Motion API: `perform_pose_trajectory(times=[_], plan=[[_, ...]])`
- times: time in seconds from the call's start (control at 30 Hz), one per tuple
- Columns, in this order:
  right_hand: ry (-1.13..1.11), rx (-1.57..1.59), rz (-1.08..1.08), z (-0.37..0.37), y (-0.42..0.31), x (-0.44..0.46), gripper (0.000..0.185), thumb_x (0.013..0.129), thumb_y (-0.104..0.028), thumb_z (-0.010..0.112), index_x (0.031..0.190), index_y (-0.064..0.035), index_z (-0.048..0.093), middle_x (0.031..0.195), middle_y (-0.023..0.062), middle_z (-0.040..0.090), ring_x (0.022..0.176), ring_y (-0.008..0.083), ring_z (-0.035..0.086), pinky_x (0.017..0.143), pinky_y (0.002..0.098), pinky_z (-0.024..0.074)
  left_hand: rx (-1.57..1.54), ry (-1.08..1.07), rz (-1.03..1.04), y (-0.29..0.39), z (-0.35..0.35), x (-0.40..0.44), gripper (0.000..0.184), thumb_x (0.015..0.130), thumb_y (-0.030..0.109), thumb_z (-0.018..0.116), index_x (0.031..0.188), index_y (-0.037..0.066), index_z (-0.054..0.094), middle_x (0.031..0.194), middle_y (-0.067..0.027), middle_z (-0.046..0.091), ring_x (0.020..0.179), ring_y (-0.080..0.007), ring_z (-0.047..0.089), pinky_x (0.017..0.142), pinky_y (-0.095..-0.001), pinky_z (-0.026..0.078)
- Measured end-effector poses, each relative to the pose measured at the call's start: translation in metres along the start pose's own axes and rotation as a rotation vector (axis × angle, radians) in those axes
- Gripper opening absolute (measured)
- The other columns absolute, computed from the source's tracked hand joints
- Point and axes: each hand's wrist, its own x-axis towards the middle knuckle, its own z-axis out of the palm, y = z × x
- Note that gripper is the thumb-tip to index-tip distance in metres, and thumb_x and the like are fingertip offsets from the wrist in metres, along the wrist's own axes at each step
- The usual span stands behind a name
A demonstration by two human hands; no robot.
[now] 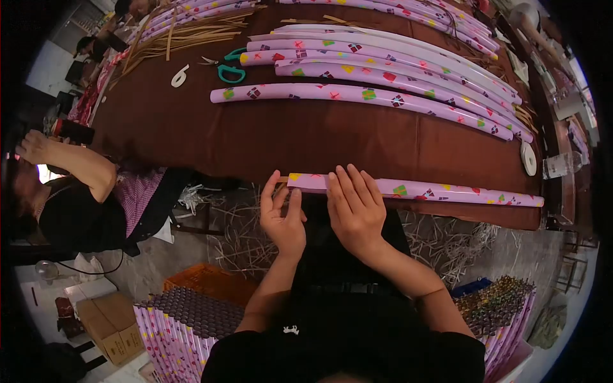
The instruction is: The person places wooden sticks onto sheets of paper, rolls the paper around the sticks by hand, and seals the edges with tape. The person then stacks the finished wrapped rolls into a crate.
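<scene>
A long pink tube of gift-patterned paper (447, 193) lies along the near edge of the brown-covered table. A tan strip (281, 180) pokes out of its left end. At that end is my left hand (283, 220), thumb on one side and fingers on the other, closed loosely about it. My right hand (355, 207) rests flat on the tube with fingers stretched out, covering part of it. Beyond lies another patterned tube (357, 94), with several more behind it. Teal-handled scissors (231, 73) and a white tape roll (181, 76) sit at the far left.
Another tape roll (528, 158) and a clear bottle (562, 165) are at the right. Tan strips (191, 39) lie at the back left. Bundled tubes (175, 329) stand beside an orange crate (211, 281). A person (83, 198) sits at the left. Paper shreds (447, 246) litter the floor.
</scene>
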Motion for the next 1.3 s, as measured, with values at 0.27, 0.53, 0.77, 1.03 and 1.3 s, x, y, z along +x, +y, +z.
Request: perform_pose_trajectory(times=[0.27,0.53,0.77,1.03,1.3], plan=[[-0.089,0.026,0.062,0.001,-0.011,-0.010,0.055,0.078,-0.025,0.073,0.130,-0.0109,0.062,0.139,0.0222,0.052,0.130,0.0462,0.047,0.108,0.0585,0.0356,0.059,-0.006,-0.015,0.009,-0.002,0.006,0.053,0.095,0.006,0.064,0.144,0.002,0.044,0.091,-0.0035,0.069,0.072,-0.0014,0.057,0.059,-0.0154,0.042],[-0.156,0.017,0.099,-0.002,-0.022,-0.012,0.068,0.074,-0.041,0.077,0.137,-0.0220,0.058,0.151,0.0175,0.041,0.137,0.0524,0.035,0.109,0.0659,0.0258,0.167,-0.032,0.020,0.017,0.006,0.013,0.058,0.093,0.001,0.065,0.145,-0.001,0.041,0.092,-0.0104,0.073,0.085,-0.0075,0.063,0.079,-0.0215,0.049],[-0.299,0.077,0.089,-0.011,-0.017,-0.001,0.076,0.074,-0.052,0.074,0.142,-0.0274,0.051,0.154,0.0105,0.038,0.141,0.0469,0.030,0.112,0.0667,0.0203,0.143,-0.070,-0.012,0.022,0.003,0.020,0.059,0.093,-0.001,0.062,0.147,0.001,0.038,0.080,-0.0061,0.071,0.064,-0.0022,0.055,0.055,-0.0156,0.040],[-0.350,-0.374,0.254,-0.080,0.055,-0.056,0.078,0.079,-0.070,0.058,0.142,-0.0238,0.052,0.155,0.0129,0.037,0.143,0.0502,0.025,0.104,0.0791,0.0081,0.177,-0.044,-0.024,0.018,0.000,0.024,0.056,0.092,0.002,0.066,0.144,0.003,0.045,0.080,-0.0069,0.071,0.057,-0.0010,0.046,0.050,-0.0166,0.033],[-0.210,-0.385,0.443,-0.120,0.114,-0.092,0.070,0.091,-0.051,0.059,0.148,-0.0120,0.044,0.157,0.0145,0.033,0.148,0.0411,0.021,0.116,0.0645,0.0061,0.172,-0.086,0.018,0.014,-0.006,0.026,0.054,0.092,0.002,0.066,0.143,0.000,0.045,0.080,-0.0065,0.071,0.063,-0.0031,0.053,0.055,-0.0172,0.041]])
